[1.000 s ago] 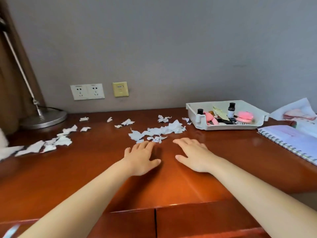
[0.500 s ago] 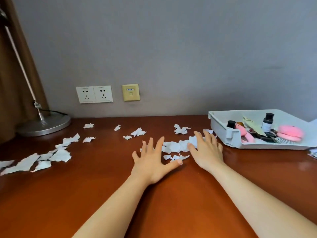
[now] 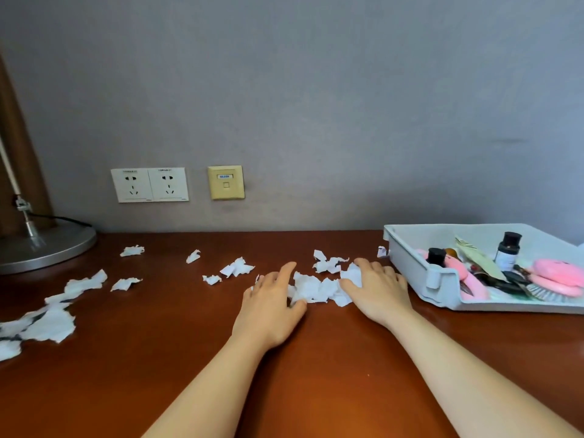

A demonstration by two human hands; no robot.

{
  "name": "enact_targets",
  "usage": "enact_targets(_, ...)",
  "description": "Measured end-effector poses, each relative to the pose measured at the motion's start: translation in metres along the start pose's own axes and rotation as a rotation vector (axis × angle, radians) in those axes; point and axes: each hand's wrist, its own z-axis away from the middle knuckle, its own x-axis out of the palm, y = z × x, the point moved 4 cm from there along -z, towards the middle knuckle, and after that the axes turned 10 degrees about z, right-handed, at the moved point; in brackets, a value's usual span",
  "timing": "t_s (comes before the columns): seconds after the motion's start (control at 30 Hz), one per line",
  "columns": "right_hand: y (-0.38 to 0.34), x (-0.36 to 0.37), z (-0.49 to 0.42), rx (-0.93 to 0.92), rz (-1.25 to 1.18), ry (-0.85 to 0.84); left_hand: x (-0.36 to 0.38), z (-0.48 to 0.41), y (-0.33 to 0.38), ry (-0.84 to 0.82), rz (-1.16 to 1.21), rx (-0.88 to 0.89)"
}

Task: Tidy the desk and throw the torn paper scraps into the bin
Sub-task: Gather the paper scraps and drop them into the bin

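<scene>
Red-brown wooden bench (image 3: 316,390), bare near the front edge, both forearms reaching forward over it. Left hand (image 3: 271,308) palm down, grip loosely spread, thumb and fingertips touching the left side of the central scrap pile (image 3: 316,289). Right hand (image 3: 377,292) palm down, grip open, fingers flat against the pile's right side. Pile sits between the two hands. Open bench room to the left; right hand is near the white tray (image 3: 442,289) holding bottles and pink items. Loose scraps (image 3: 50,324) lie at far left, smaller bits (image 3: 237,267) behind the hands. Lamp base (image 3: 44,245) at back left, wall sockets (image 3: 150,184) above.
</scene>
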Motion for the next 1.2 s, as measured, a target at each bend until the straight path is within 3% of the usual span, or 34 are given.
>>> enact_targets(0.2, 0.004, -0.008, -0.005, 0.008, -0.142, 0.129, -0.003, -0.001, 0.000, 0.052, 0.071, 0.063)
enact_targets(0.53, 0.007, 0.005, -0.024, 0.001, -0.093, -0.042, -0.007, -0.007, -0.007, 0.085, 0.029, -0.121)
enact_targets(0.8, -0.006, 0.000, -0.013, -0.130, -0.071, 0.077, 0.000, -0.011, -0.003, -0.025, -0.008, 0.022)
enact_targets(1.2, -0.024, -0.002, -0.002, -0.371, -0.211, 0.104, -0.001, -0.016, -0.001, 0.004, -0.020, 0.135)
